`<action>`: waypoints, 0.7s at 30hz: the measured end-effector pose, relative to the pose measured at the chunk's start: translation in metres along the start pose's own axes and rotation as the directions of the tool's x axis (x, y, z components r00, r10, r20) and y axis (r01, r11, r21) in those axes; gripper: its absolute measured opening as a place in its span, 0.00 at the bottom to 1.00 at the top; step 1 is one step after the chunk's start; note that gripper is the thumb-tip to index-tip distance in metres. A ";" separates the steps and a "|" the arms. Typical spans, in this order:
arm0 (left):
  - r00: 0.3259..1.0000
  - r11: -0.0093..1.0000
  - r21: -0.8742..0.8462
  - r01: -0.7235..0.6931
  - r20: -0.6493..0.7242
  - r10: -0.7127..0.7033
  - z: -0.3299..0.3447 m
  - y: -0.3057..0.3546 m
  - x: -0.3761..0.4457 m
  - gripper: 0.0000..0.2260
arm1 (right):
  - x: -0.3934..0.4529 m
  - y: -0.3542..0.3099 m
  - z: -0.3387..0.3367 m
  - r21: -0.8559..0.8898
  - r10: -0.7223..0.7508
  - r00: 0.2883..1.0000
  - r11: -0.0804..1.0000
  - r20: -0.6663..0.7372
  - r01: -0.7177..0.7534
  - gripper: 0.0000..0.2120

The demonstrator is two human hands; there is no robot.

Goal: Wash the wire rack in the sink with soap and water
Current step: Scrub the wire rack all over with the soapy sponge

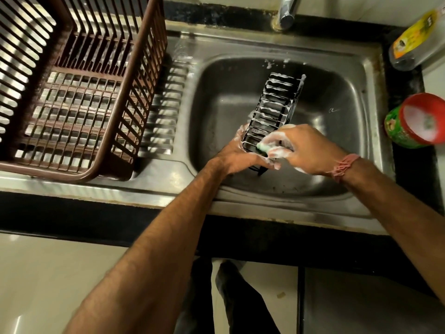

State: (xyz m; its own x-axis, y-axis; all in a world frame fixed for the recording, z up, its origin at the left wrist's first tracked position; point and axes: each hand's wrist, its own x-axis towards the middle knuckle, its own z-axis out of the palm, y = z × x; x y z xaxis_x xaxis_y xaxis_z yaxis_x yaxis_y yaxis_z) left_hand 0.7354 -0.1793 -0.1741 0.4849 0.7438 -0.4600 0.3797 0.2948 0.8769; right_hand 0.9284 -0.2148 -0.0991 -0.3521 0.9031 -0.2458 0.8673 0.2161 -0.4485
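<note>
Soapy wire rack [272,109], labels unreadable

Left hand [237,154] holds soapy wire rack [273,109] in sink [361,75]. Right hand [305,150] presses green sponge [262,147] on rack.

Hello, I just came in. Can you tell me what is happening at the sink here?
A person is washing a black wire rack over the steel sink. The left hand holds the rack's near end, and the right hand grips a green sponge against its wires. Foam covers the rack and the fingers. No water runs from the tap. A brown dish basket sits on the drainboard at the left.
</note>
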 end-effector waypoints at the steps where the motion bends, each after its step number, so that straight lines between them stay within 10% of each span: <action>1: 1.000 1.000 0.004 0.006 0.001 -0.006 0.001 0.000 0.000 0.38 | 0.003 -0.002 -0.001 0.014 0.005 1.000 1.000 -0.003 -0.005 0.11; 13: 0.995 0.995 0.010 0.097 0.034 -0.097 0.000 0.003 0.000 0.47 | 0.008 0.011 -0.006 -0.001 -0.020 0.998 1.000 0.060 0.021 0.12; 18: 0.996 0.995 -0.029 0.091 0.015 -0.090 0.002 0.003 0.000 0.50 | 0.031 0.038 -0.014 0.023 0.123 0.968 0.992 -0.220 -0.121 0.08; 21: 0.995 0.995 -0.017 0.099 0.023 -0.099 0.000 0.003 -0.001 0.49 | 0.028 0.013 0.003 0.028 0.010 0.989 1.000 -0.150 -0.006 0.12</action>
State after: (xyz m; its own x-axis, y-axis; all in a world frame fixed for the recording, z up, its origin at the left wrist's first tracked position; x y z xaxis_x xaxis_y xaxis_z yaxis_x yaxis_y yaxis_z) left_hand 0.7360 -0.1793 -0.1710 0.4629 0.6972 -0.5473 0.4125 0.3771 0.8292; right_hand 0.9285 -0.1874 -0.1142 -0.2871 0.9505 -0.1187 0.8592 0.2007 -0.4707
